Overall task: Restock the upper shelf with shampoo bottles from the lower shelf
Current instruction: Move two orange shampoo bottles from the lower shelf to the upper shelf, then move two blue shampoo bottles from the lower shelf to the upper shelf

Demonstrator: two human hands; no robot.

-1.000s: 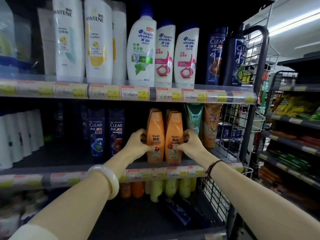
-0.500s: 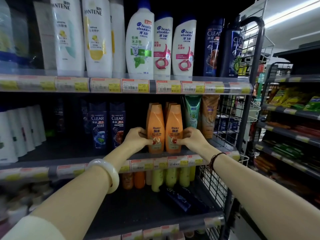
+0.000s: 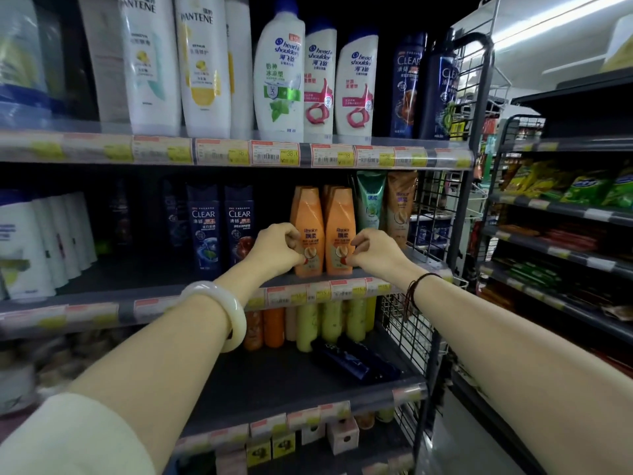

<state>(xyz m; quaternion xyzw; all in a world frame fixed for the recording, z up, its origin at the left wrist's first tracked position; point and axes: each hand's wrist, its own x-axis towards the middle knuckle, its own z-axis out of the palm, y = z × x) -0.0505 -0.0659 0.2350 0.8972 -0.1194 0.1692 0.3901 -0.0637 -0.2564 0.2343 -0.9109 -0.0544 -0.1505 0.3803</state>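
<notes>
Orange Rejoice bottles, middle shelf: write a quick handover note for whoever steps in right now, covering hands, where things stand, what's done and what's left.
Left hand: on the left orange bottle, low on its side.
Right hand: on the right orange bottle, same way.
Both bottles stand upright at the front edge of the middle shelf, more orange ones behind them.
Done: front pair set side by side.
Left: the shelf below holds orange and green bottles at the back and a dark bottle lying flat; move stock up as needed.

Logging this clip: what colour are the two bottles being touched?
Orange bottles, clearest in the head view.
</notes>
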